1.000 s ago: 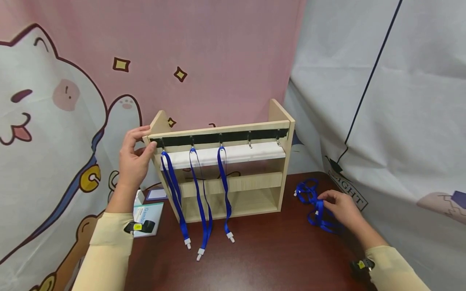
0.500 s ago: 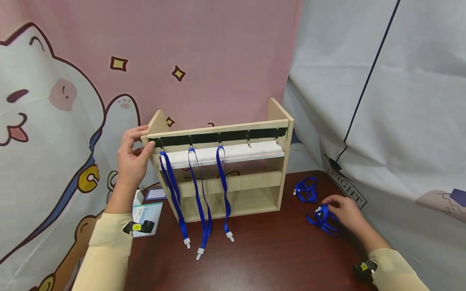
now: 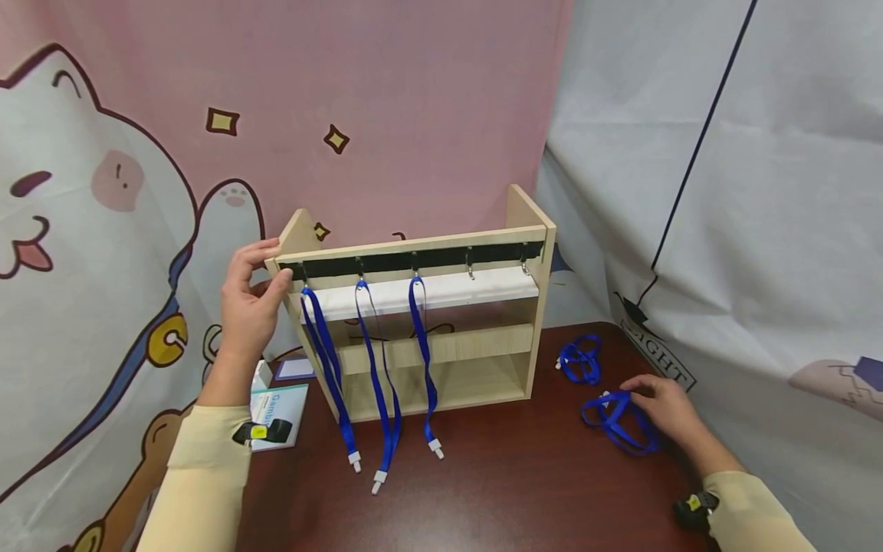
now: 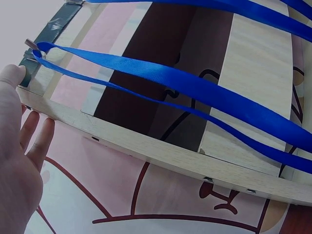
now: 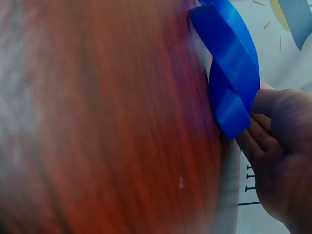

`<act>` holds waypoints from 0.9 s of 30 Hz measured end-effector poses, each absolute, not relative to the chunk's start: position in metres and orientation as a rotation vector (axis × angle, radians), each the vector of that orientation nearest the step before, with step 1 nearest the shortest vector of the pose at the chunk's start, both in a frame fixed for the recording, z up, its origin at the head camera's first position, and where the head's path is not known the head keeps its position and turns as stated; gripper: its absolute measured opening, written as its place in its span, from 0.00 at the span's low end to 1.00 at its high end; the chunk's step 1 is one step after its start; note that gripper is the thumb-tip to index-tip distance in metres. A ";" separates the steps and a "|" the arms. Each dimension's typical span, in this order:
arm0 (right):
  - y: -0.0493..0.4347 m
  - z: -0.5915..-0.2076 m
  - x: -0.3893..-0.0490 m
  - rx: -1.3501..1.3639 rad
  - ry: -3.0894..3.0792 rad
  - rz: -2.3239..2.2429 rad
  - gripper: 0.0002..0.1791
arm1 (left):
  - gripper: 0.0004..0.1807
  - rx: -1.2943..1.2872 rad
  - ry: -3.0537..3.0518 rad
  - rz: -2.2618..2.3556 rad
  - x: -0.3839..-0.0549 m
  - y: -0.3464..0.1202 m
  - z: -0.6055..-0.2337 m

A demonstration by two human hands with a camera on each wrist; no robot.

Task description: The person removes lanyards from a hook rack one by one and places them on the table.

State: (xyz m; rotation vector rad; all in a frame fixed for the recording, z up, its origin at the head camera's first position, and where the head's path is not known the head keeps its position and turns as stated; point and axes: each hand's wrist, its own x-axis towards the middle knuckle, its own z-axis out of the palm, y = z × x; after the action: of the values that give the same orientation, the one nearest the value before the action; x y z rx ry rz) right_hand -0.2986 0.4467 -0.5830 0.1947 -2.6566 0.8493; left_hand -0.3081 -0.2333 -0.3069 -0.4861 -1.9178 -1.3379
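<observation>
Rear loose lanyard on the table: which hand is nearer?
Right. The right hand is just right of the rear loose lanyard and closer to the person, at the front loose lanyard; the left hand is far across, gripping the upper left corner of the rack.

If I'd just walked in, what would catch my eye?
Three blue lanyards hang from hooks on a wooden rack, its left corner gripped by the left hand. Two loose lanyards lie on the dark table to the right, the right hand at the nearer one. A big cartoon cat fills the left of the curtain.
</observation>
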 end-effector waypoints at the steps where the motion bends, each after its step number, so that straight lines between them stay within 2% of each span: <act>1: 0.448 -0.583 -0.299 0.185 -2.662 0.851 0.10 | 0.17 -0.486 -1.916 -1.338 -0.308 -0.234 -0.307; 17: 0.436 -0.565 -0.296 0.148 -2.632 0.890 0.08 | 0.18 -0.472 -1.918 -1.341 -0.308 -0.234 -0.308; 27: 0.372 -0.527 -0.285 0.110 -2.446 1.008 0.10 | 0.18 -0.490 -1.914 -1.348 -0.308 -0.234 -0.307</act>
State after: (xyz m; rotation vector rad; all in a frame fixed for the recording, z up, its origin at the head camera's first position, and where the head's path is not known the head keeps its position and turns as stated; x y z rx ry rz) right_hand -0.2848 0.3724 -0.5268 0.1103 -2.4457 1.0082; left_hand -0.3081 -0.2340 -0.3069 -0.4898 -1.9141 -1.3479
